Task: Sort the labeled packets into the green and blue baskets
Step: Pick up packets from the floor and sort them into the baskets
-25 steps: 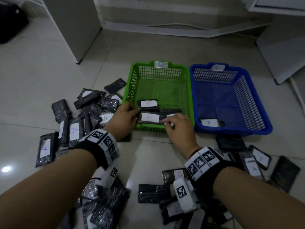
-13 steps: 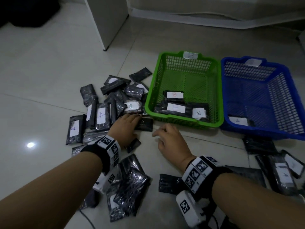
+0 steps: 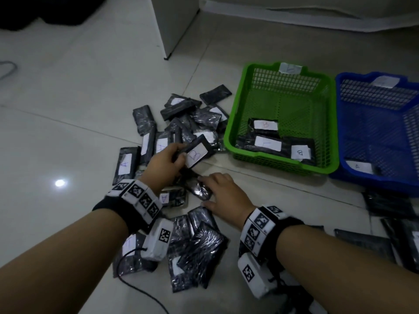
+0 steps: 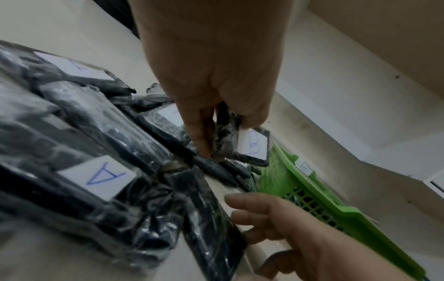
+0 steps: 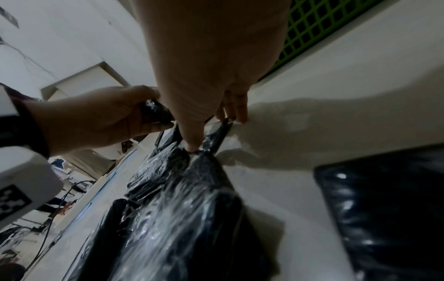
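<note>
My left hand (image 3: 180, 152) pinches a black packet labelled B (image 3: 196, 153) and holds it tilted just above the pile, left of the green basket (image 3: 229, 138); the left wrist view shows the B packet (image 4: 252, 146) between thumb and fingers. My right hand (image 3: 205, 192) lies low on the floor, thumb and fingers closed on a black wrapped packet (image 3: 199, 189) whose label is hidden; in the right wrist view the packet (image 5: 216, 133) sits between them. The green basket holds three labelled packets. The blue basket (image 3: 339, 123) holds one packet marked A (image 3: 360, 166).
A heap of black packets (image 3: 158, 137), several marked A, lies left of the green basket. More packets (image 3: 197, 250) lie between my forearms and to the right (image 3: 390, 205). A white cabinet (image 3: 174, 23) stands behind. A cable (image 3: 140, 288) runs under my left arm.
Both hands left the green basket and moved left to the floor pile. My left hand has picked up the B packet. My right hand has closed on a packet on the floor.
</note>
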Action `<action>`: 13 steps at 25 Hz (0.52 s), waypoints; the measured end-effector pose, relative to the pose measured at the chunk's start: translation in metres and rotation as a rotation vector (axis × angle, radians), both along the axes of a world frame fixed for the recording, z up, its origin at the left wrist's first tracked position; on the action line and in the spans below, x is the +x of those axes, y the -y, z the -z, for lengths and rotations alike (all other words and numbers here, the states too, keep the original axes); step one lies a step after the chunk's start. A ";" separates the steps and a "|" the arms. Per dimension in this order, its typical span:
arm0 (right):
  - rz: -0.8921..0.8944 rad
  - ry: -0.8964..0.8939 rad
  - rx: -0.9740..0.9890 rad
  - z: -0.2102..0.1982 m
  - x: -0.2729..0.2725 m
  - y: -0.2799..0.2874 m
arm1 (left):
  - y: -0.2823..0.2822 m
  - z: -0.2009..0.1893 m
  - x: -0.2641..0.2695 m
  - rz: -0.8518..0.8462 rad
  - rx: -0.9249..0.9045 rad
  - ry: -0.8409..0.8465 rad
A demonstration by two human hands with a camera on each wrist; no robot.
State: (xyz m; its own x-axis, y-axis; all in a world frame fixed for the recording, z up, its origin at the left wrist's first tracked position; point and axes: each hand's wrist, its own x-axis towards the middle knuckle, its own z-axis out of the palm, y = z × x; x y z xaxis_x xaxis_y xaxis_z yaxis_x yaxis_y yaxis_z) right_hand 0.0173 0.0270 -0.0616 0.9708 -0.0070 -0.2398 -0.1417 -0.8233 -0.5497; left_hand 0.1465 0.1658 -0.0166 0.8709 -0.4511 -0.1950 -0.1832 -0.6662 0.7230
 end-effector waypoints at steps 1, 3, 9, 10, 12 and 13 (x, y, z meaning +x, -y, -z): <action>0.013 -0.009 -0.064 0.000 0.005 -0.004 | -0.005 -0.001 -0.002 -0.028 -0.051 -0.042; 0.022 -0.010 -0.187 -0.002 0.013 -0.011 | -0.014 -0.003 -0.007 -0.056 -0.146 -0.131; 0.198 -0.022 -0.020 -0.018 0.023 -0.002 | -0.014 -0.016 -0.015 -0.154 -0.324 -0.277; 0.292 -0.016 0.083 -0.023 0.023 0.005 | -0.011 -0.018 -0.014 -0.179 -0.351 -0.280; 0.448 -0.007 0.283 -0.032 0.022 0.020 | -0.001 -0.023 -0.013 -0.225 -0.435 -0.282; 0.517 0.024 0.385 -0.036 0.021 0.027 | 0.005 -0.025 -0.013 -0.245 -0.486 -0.275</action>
State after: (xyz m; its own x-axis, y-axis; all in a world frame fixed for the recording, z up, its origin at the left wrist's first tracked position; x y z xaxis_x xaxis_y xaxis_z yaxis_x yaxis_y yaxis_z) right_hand 0.0385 0.0003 -0.0254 0.8703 -0.3935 -0.2963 -0.4512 -0.3955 -0.8000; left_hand 0.1339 0.1606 0.0089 0.9078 -0.3374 -0.2491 0.1701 -0.2468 0.9540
